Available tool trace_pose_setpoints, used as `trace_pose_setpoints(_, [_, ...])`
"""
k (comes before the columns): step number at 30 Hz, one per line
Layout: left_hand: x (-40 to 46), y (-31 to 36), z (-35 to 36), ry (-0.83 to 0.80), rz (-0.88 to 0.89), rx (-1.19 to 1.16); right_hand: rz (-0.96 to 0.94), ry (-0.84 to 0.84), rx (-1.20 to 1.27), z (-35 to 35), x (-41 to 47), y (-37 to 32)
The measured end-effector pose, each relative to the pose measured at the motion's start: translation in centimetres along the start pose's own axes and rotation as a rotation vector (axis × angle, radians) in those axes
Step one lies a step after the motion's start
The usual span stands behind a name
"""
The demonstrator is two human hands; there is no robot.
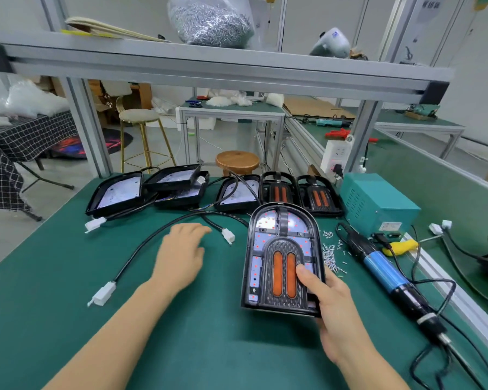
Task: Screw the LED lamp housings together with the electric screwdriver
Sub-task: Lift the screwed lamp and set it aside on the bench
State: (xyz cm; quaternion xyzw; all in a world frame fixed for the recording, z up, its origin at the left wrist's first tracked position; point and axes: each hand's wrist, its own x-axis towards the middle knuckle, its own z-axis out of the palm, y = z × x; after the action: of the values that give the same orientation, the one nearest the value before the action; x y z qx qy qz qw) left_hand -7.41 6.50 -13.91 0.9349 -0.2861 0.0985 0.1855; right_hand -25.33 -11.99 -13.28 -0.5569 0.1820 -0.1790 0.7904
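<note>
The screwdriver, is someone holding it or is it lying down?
Lying down. The screwdriver rests on the green table, untouched. The right hand grips a lamp instead.

The surface is dark green, and on it the lamp housing is black with two orange oval strips, a textured dark panel and pale board dotted red. Right of the housing lies a screwdriver with a blue and black body, beside silver screws; behind it stands a teal box, and left of the housing black cables end in white connectors.
</note>
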Motion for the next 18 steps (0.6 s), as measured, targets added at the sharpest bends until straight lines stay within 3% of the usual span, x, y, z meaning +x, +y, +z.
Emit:
trace_pose_setpoints(3, [2.1, 1.9, 1.5, -0.133, 0.111, -0.069, 0.025, 0.018, 0.016, -0.2, -0.3, 0.1])
trace_pose_setpoints(5, [3.3, 2.9, 1.7, -0.043, 0.089, 0.03, 0.047, 0.01, 0.029, -0.5, -0.7, 0.0])
trace_pose_setpoints(8, [5.1, 2.3, 0.6, 0.131, -0.291, 0.22, 0.037, 0.002, 0.013, -1.1, -1.0, -0.4])
trace_pose_setpoints(11, [4.6, -0.6, 0.5, -0.015, -0.541, 0.232, -0.013, 0.028, -0.005, -1.6, -0.9, -0.7])
trace_pose_setpoints(14, [3.2, -2.6, 0.9, -0.041, -0.532, 0.268, -0.026, 0.053, -0.038, -1.3, -0.8, -0.8])
trace_pose_setpoints(18, [1.8, -2.9, 0.3, 0.151, -0.46, 0.146, -0.044, 0.077, -0.1, -0.2, -0.7, -0.6])
